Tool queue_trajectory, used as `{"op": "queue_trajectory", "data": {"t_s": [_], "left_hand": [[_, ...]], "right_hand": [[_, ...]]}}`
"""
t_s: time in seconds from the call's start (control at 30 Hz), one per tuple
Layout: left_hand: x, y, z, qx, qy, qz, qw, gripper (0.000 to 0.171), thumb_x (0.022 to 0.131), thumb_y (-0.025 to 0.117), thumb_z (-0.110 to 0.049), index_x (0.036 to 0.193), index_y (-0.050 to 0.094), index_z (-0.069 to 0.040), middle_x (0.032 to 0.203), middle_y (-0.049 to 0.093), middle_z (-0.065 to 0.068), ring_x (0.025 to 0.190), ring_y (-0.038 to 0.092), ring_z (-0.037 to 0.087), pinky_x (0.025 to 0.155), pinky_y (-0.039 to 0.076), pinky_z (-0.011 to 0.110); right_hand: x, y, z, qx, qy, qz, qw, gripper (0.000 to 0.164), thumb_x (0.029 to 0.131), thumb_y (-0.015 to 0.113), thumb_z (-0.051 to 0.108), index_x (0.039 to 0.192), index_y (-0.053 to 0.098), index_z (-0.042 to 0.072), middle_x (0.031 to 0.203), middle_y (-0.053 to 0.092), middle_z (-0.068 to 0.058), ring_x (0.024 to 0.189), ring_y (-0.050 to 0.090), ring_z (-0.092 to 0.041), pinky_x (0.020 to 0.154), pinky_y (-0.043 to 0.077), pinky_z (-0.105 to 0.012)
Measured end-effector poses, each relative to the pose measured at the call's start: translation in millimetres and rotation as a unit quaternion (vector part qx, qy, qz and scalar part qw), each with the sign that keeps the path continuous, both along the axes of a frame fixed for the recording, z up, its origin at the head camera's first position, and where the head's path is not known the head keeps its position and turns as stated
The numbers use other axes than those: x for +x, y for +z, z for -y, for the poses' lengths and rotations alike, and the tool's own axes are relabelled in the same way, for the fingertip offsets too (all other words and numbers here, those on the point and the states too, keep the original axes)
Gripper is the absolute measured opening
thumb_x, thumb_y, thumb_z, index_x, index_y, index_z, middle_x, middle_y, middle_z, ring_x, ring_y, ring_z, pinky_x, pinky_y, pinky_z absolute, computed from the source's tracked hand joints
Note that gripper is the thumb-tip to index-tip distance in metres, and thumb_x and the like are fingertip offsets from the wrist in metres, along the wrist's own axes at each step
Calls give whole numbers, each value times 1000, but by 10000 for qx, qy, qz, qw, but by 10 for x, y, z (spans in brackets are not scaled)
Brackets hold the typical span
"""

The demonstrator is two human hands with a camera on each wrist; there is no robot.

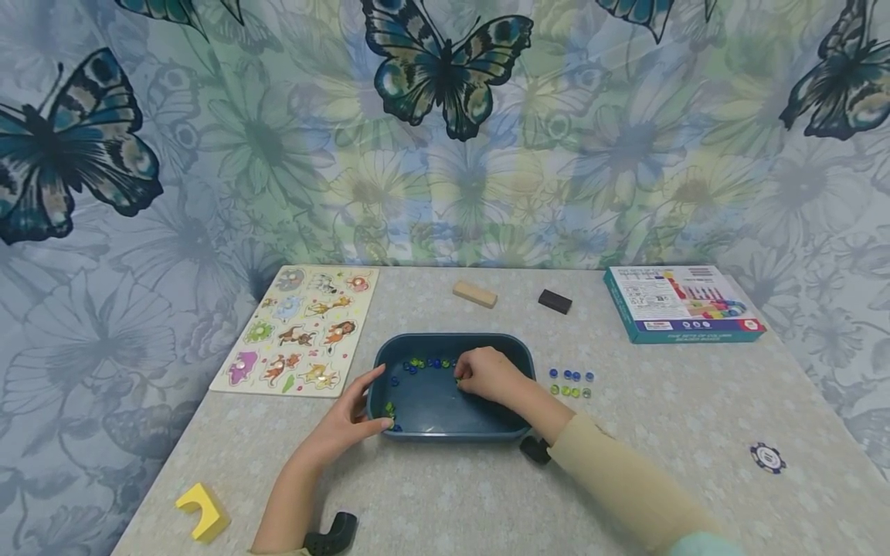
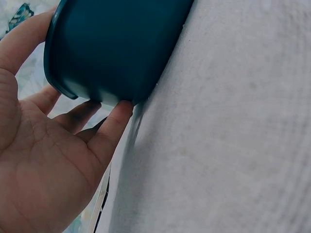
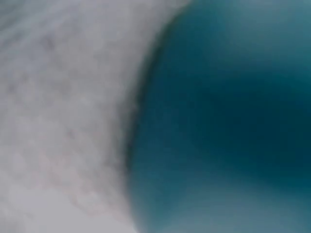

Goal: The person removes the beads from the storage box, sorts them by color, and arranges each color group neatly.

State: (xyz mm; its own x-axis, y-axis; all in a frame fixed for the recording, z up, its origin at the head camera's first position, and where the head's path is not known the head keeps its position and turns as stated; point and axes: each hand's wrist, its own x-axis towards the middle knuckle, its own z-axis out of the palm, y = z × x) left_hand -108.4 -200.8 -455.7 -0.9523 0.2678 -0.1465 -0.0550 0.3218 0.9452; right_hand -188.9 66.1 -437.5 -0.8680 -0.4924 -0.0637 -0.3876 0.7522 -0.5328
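Tray [image 1: 445,408] sits upright, its long axis left-to-right.

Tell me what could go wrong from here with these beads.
The small green bead that the right hand appears to pinch might slip into the blue tray. The bead rows on the table lie close to that forearm, so a sideways sweep could scatter them.
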Motion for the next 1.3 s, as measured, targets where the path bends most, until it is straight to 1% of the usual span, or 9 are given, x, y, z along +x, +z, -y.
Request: {"op": "queue_trajectory", "data": {"t_s": [0.17, 0.3, 0.43, 0.6, 0.77, 0.93, 1.03, 1.13, 1.3], "left_hand": [[2, -7, -2, -3, 36, 14, 10000, 78, 82, 72, -18, 146, 28, -29, 154, 15, 11, 136, 20, 44, 104, 26, 57], [4, -6, -6, -26, 51, 27, 10000, 79, 82, 72, -19, 146, 28, -29, 154, 14, 12, 136, 19, 44, 104, 25, 58], [3, -10, -12, 17, 73, 100, 9999, 79, 81, 73, -19, 145, 28, -32, 154, 14, 10, 136, 20, 43, 104, 25, 57], [-1, -4, -15, 33, 69, 93, 9999, 79, 82, 73, -19, 145, 28, -33, 154, 14, 9, 136, 21, 43, 104, 25, 57], [-6, -4, -5, 46, 82, 107, 9999, 79, 82, 72, -20, 145, 27, -33, 154, 13, 10, 136, 20, 43, 104, 25, 58], [-10, -18, 10, 86, 47, 38, 9999, 79, 83, 72, -19, 146, 27, -30, 154, 14, 9, 136, 21, 43, 104, 24, 59], [-10, -30, 16, 159, 6, 14, 9999, 79, 83, 71, -19, 146, 26, -30, 154, 14, 8, 136, 21, 43, 104, 24, 59], [-10, -38, 17, 182, -23, 1, 9998, 78, 83, 71, -19, 146, 27, -31, 154, 14, 8, 136, 20, 42, 104, 24, 59], [-11, -35, 12, 136, -20, 7, 9999, 77, 83, 71, -20, 145, 27, -33, 154, 13, 9, 137, 19, 43, 104, 22, 60]], "right_hand": [[54, 96, -139, -466, 47, -193, 9987, 6, 81, 71, 14, 87, 69, 14, 73, 61, 9, 64, 55, -4, 58, 46, -21], [110, 251, -332, -804, -24, -168, 9966, 8, 83, 70, 15, 91, 69, 12, 77, 62, 8, 69, 56, -5, 61, 48, -23], [174, 390, -627, -925, -249, -151, 9953, 11, 85, 67, 16, 94, 68, 10, 79, 62, 6, 72, 57, -8, 62, 49, -26], [243, 451, -1113, -922, -736, -209, 9928, 10, 86, 66, 13, 95, 68, 11, 84, 64, 3, 76, 58, -12, 65, 50, -28], [282, 384, -1605, -660, -1179, 116, 9908, 9, 86, 65, 13, 95, 66, 10, 84, 62, 0, 77, 56, -16, 68, 48, -31], [306, 237, -1924, -159, -1248, 405, 9912, 6, 84, 66, 11, 90, 65, 8, 78, 58, -1, 73, 51, -16, 65, 45, -30], [327, 145, -2000, 113, -1248, 663, 9899, 4, 83, 67, 10, 87, 66, 9, 74, 57, 0, 70, 50, -15, 63, 44, -30], [350, 73, -2022, 246, -1265, 847, 9880, 4, 82, 67, 10, 86, 65, 9, 73, 57, 0, 69, 50, -15, 62, 44, -29], [355, 14, -2003, 260, -1347, 744, 9877, 5, 81, 67, 10, 85, 65, 8, 73, 57, 0, 69, 50, -16, 63, 45, -30]]}}
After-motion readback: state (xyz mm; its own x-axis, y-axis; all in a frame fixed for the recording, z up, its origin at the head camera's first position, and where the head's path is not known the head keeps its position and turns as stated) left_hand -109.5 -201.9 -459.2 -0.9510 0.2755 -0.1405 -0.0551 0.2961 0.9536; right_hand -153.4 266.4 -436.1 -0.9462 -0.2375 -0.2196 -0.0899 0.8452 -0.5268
